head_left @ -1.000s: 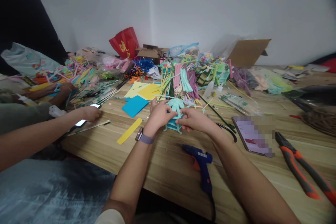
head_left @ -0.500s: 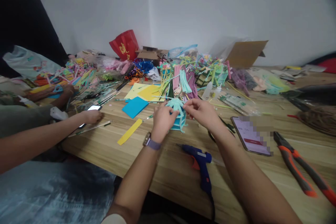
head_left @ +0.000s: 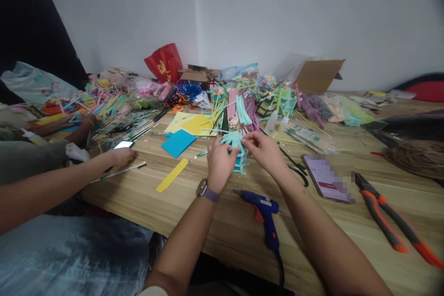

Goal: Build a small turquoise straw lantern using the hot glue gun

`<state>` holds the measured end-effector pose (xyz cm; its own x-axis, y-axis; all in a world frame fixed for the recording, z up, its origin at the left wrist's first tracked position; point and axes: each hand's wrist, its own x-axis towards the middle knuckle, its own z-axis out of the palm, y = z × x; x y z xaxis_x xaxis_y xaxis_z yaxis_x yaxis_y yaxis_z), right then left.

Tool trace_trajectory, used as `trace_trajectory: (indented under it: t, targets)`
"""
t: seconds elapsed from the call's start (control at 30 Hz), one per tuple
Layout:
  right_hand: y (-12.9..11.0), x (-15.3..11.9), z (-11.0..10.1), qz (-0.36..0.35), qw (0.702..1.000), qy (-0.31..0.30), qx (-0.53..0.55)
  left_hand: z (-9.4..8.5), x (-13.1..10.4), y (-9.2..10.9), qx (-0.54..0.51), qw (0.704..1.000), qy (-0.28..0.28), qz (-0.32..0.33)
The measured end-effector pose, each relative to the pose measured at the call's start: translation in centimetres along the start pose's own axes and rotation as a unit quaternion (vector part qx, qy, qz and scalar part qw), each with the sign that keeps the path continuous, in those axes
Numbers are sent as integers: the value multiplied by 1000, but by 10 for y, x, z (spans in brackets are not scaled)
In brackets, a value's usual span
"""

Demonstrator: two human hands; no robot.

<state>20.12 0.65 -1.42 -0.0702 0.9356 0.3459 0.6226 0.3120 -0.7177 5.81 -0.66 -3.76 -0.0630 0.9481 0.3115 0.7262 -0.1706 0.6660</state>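
A small mint-green and blue craft piece (head_left: pixel 239 163) stands on the wooden table between my hands, its top covered in fuzzy mint strips. My left hand (head_left: pixel 222 162) wraps round its left side, thumb on the top. On its right, my right hand (head_left: pixel 262 148) pinches at the upper edge with thumb and forefinger; whatever lies between those fingertips is too small to make out. Nearer to me lies a blue glue gun (head_left: pixel 263 212) with an orange trigger. A blue sheet (head_left: pixel 178 143) and a yellow strip (head_left: pixel 172 175) lie to the left.
Orange-handled pliers (head_left: pixel 385 212) and a phone (head_left: pixel 326 178) lie at the right. Another person's hand (head_left: pixel 122 156) is on a phone at the left, and more hands show farther left. Pipe cleaners (head_left: pixel 239 106), a red bag (head_left: pixel 164 62) and cardboard boxes (head_left: pixel 317 76) crowd the back.
My left hand has shifted slightly right and turned further over the craft piece. My right hand remains at its right edge. The view has moved a little.
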Motion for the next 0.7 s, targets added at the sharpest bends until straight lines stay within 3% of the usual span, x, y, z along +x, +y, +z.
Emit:
trace_trajectory:
  t: [0.2,0.33,0.5,0.7]
  targets:
    - [-4,-7,-2,-26,998,2,-56,-10,2,-7,-15,999,-21,34]
    - [-12,-12,-3,9,993,-30,-118,-18,3,-9,-17,999,-10,30]
    - [-21,-15,11,19,983,-56,-175,-15,2,-10,15,998,-34,46]
    - [-12,-18,13,53,997,3,-63,-13,4,-10,15,998,-33,41]
